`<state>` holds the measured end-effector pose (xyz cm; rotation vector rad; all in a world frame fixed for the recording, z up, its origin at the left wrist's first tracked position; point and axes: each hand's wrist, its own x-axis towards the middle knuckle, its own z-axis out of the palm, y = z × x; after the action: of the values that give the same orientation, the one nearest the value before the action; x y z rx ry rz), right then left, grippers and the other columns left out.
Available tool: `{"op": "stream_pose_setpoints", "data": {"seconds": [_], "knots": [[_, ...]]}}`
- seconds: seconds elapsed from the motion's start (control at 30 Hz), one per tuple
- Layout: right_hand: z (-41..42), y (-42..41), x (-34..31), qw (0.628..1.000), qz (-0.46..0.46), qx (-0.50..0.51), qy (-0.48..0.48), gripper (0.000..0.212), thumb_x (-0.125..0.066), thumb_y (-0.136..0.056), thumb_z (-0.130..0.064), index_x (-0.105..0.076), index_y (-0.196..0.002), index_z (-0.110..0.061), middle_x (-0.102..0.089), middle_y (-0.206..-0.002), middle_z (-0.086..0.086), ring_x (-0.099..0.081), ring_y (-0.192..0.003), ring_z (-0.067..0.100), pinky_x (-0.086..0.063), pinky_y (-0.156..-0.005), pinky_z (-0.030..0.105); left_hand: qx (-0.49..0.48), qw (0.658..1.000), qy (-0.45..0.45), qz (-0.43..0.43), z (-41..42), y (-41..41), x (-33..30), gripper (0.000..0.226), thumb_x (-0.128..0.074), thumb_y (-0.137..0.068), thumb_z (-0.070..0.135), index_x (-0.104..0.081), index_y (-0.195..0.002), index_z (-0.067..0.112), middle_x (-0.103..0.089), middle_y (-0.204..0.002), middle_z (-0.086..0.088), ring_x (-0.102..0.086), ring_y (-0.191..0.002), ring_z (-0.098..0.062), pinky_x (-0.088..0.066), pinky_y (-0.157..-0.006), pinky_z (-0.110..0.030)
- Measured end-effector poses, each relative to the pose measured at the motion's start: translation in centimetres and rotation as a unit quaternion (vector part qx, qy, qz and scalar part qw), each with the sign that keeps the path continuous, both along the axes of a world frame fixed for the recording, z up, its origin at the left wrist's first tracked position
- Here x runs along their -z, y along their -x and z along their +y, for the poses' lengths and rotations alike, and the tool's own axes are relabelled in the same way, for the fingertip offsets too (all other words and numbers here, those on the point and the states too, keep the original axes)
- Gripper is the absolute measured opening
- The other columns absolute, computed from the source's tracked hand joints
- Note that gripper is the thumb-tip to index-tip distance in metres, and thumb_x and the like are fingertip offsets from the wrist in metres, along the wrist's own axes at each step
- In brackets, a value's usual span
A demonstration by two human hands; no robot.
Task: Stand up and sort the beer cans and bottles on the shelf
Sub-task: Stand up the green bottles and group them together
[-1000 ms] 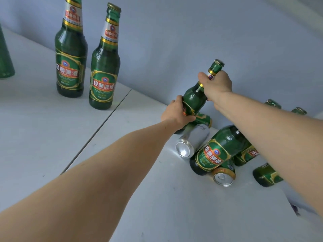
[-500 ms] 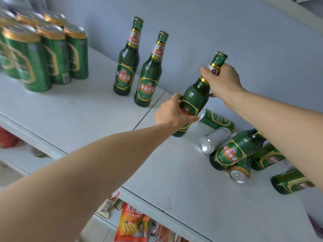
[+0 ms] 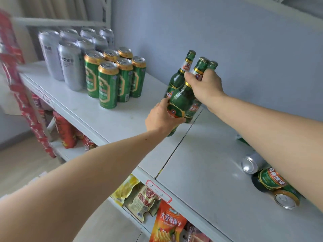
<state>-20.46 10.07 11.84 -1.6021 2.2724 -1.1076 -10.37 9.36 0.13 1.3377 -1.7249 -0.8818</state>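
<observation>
Both hands hold one green beer bottle (image 3: pixel 183 98), nearly upright and a little tilted. My left hand (image 3: pixel 161 118) grips its lower body and my right hand (image 3: pixel 203 86) its neck. It is right in front of two standing green bottles (image 3: pixel 176 79) near the blue wall, partly hidden behind it. Whether its base touches the white shelf (image 3: pixel 201 172) I cannot tell. At the right, under my right forearm, lie a silver can (image 3: pixel 250 164), a green bottle (image 3: pixel 270 179) and a gold-rimmed can (image 3: pixel 284 200).
Several upright green cans (image 3: pixel 108 84) stand in a block to the left, with several silver cans (image 3: pixel 70 63) behind them. Snack bags (image 3: pixel 167 222) fill the lower shelf. Red packets (image 3: pixel 15 70) hang at the far left. A seam (image 3: pixel 176 147) divides the shelf boards.
Both hands carried the bottle left from the pile of lying cans and bottles to just in front of the two standing bottles. The view swung left, showing the can groups.
</observation>
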Motion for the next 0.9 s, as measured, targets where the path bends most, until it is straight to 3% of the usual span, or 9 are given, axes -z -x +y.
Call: {"op": "stream_pose_setpoints", "data": {"seconds": [0.13,0.5,0.73,0.9], "knots": [[-2.6,-1.7,0.6,1.0,0.004,0.014,0.003,0.039,-0.057,-0.088,-0.05,-0.061,-0.1,-0.013,-0.065,-0.098,0.003,-0.061,-0.095,0.023,-0.051,-0.088,0.04,-0.006,1.0,-0.012,0.001,-2.7,-1.4,0.3,0.069,-0.082,-0.063,0.045,-0.051,-0.122,0.028,-0.065,-0.111,0.006,-0.06,-0.104,-0.019,-0.05,-0.076,-0.032],[-7.1,-2.7,2.5,0.998,0.018,0.051,-0.026,0.041,-0.054,-0.093,-0.048,-0.055,-0.113,-0.012,-0.062,-0.109,0.005,-0.059,-0.099,0.023,-0.043,-0.078,0.032,0.013,1.0,-0.023,0.008,-7.4,-1.4,1.9,0.07,-0.082,-0.065,0.045,-0.049,-0.123,0.026,-0.065,-0.11,0.004,-0.06,-0.103,-0.02,-0.049,-0.073,-0.031],[-8.8,-2.5,3.1,0.998,0.014,0.05,-0.029,0.041,-0.054,-0.093,-0.047,-0.054,-0.113,-0.012,-0.061,-0.108,0.005,-0.059,-0.097,0.021,-0.047,-0.08,0.033,-0.002,1.0,-0.019,-0.001,-8.8,-0.7,2.7,0.071,-0.081,-0.064,0.045,-0.048,-0.124,0.027,-0.066,-0.109,0.003,-0.061,-0.102,-0.022,-0.053,-0.076,-0.034],[-9.2,-2.0,3.1,0.998,0.011,0.058,-0.031,0.042,-0.056,-0.092,-0.047,-0.053,-0.114,-0.011,-0.061,-0.11,0.005,-0.058,-0.099,0.021,-0.042,-0.076,0.03,0.0,1.0,-0.014,-0.022,-9.3,-0.2,3.0,0.073,-0.079,-0.067,0.046,-0.044,-0.128,0.028,-0.062,-0.114,0.003,-0.058,-0.106,-0.021,-0.043,-0.071,-0.03]]}}
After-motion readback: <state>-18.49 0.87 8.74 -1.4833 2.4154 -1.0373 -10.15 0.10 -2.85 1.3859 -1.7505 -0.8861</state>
